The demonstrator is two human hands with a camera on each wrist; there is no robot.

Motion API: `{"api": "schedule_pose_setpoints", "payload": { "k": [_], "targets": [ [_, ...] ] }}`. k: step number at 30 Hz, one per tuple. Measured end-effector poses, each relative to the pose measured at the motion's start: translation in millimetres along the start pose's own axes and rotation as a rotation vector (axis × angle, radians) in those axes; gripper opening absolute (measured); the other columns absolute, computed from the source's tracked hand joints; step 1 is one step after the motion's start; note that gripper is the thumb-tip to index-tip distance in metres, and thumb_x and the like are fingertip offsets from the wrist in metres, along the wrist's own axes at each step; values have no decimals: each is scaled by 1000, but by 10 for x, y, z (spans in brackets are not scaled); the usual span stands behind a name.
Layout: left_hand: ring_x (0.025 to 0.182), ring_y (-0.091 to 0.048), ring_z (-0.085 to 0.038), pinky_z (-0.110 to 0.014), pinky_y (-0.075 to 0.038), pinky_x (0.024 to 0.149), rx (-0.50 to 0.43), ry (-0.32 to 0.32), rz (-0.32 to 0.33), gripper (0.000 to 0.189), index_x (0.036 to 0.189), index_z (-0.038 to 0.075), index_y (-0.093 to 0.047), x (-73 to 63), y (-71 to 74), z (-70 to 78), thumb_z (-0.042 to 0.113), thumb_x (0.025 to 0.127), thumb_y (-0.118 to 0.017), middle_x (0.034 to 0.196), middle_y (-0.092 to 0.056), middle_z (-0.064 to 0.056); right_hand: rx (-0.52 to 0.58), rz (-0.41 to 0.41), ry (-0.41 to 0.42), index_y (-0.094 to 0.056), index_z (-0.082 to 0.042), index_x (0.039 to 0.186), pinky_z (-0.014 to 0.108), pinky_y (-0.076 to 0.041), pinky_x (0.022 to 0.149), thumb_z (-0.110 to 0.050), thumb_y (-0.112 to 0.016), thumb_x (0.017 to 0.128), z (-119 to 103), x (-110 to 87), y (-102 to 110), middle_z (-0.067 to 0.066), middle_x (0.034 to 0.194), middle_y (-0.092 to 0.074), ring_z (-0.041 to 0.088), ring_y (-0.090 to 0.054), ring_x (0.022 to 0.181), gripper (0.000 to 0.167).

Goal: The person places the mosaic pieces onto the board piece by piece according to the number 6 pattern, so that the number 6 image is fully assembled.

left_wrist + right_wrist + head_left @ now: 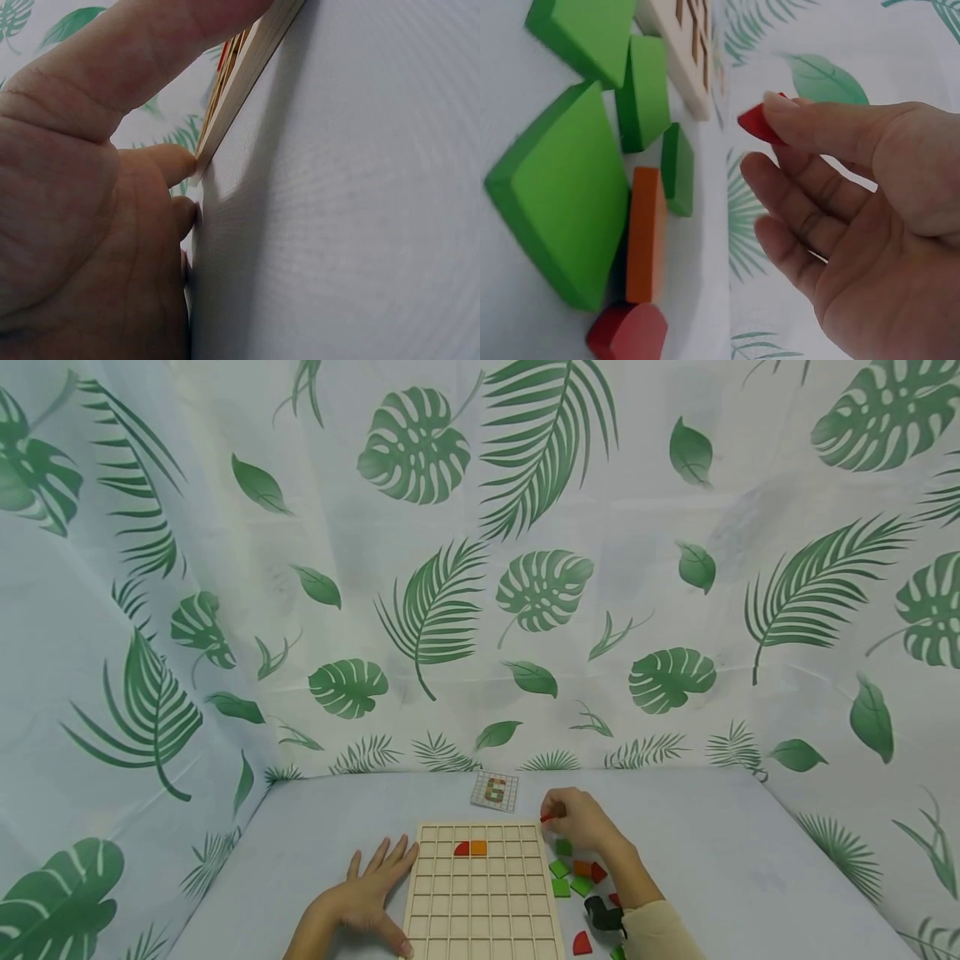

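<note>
A wooden grid board (481,887) lies flat on the table. In its second row a red quarter-round block (462,849) sits beside an orange square block (478,848). My left hand (365,893) has its fingers spread, with thumb and a fingertip against the board's left edge. Past the board's upper right corner, my right hand (585,821) pinches a small red block (758,124) between thumb and forefinger, held above the table. The thumb partly covers this block; its other fingers are loosely bent.
Green blocks (561,887), another orange block (582,867) and red blocks (582,943) lie scattered right of the board. A black object (602,913) is by the right wrist. A small card (495,791) with a coloured grid pattern lies behind the board. Leaf-print cloth (536,593) hangs around the table.
</note>
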State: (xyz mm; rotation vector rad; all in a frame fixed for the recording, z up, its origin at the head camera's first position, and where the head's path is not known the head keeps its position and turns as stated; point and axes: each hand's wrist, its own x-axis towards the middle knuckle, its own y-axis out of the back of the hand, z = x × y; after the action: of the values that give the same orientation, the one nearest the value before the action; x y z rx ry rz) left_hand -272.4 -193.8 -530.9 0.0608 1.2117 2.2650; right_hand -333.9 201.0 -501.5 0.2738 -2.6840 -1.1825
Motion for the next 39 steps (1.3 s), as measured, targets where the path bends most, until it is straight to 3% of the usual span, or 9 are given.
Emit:
{"api": "schedule_pose_setpoints", "payload": {
  "k": [8,14,19,24,30,34,39],
  "targets": [
    [160,9,-49,-82,14,113,-8,0,-6,144,168,18,-16,-3,-5,-10,61,56,-96,176,-3,-18,29,26,96,-68,-5,96,25,-53,67,0,-71,96,-33,9,17,3,94,-67,15,-58,81,6],
    [160,10,-49,-82,15,113,-14,-5,-9,144,168,18,-15,-5,-13,-17,61,57,-96,176,-2,-18,51,88,130,-72,-9,104,27,-54,73,2,-70,95,-114,5,0,2,100,-68,14,-59,87,15],
    [160,10,-49,-82,15,113,-19,-3,-8,143,168,17,-16,-7,-16,-11,59,57,-96,176,-2,-18,70,135,149,-71,-10,112,24,-54,69,0,-75,92,-205,22,-57,0,94,-71,12,-60,78,23],
    [160,10,-49,-82,15,113,-16,-7,-5,143,168,17,-16,-5,-20,-12,58,57,-97,176,-2,-18,115,145,143,-73,-11,108,21,-56,68,-1,-78,90,-296,15,-117,-1,93,-73,11,-65,76,22],
    [160,10,-50,-82,16,113,-11,-13,0,143,168,17,-15,-5,-17,-9,57,58,-97,175,-2,-19,155,159,145,-76,-7,115,27,-62,71,1,-76,91,-341,8,-159,6,100,-75,15,-72,82,25],
    [160,9,-50,-82,15,113,-6,-14,3,143,168,17,-15,-3,-14,-8,57,57,-97,176,-3,-18,147,168,164,-76,-6,116,24,-60,69,4,-74,92,-365,-1,-153,7,103,-76,15,-72,83,26],
    [160,9,-49,-82,15,113,-1,-12,6,143,168,17,-16,0,-11,-2,57,57,-98,176,-3,-18,118,167,215,-77,-6,116,21,-52,62,5,-71,93,-386,-9,-146,7,102,-75,11,-62,76,26]
  ]
}}
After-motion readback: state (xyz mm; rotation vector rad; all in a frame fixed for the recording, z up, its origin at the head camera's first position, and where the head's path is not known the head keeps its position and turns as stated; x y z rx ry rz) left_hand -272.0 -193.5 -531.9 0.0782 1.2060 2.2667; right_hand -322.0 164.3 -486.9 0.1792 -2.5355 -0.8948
